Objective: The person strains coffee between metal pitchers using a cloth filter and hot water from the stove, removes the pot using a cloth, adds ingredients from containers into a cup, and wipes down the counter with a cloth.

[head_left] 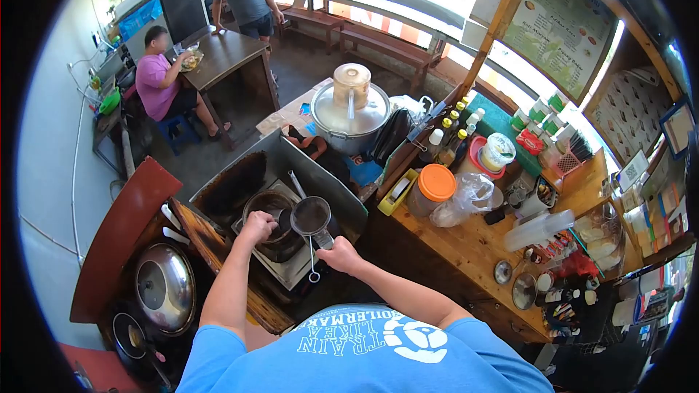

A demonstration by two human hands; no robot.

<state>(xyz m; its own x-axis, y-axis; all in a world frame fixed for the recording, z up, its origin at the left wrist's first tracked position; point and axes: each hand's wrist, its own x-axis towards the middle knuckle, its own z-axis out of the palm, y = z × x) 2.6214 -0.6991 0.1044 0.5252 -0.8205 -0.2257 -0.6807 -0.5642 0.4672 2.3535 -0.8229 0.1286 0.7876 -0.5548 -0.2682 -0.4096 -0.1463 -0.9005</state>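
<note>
My right hand (pixel 341 255) is closed round the short handle of a round, metal-rimmed strainer (pixel 311 216), tilted over the right edge of a dark cooking pot (pixel 271 202). What lies inside the strainer is too dark to make out. Over the pot, my left hand (pixel 260 227) has its fingers wrapped round a dark metal dipper (pixel 282 220), whose cup end is close to the strainer. The pot sits on a stove (pixel 291 271). A thin metal rod with a ring end (pixel 314 276) hangs below the strainer, and a metal handle (pixel 297 184) sticks up behind it.
Metal splash guards (pixel 320 167) surround the stove. A large lidded pot (pixel 350 120) stands behind. To the right, a wooden counter (pixel 437 247) carries an orange-lidded jar (pixel 436 182) and bottles. A lidded wok (pixel 165 287) is at left. Two people are near the far table (pixel 226 58).
</note>
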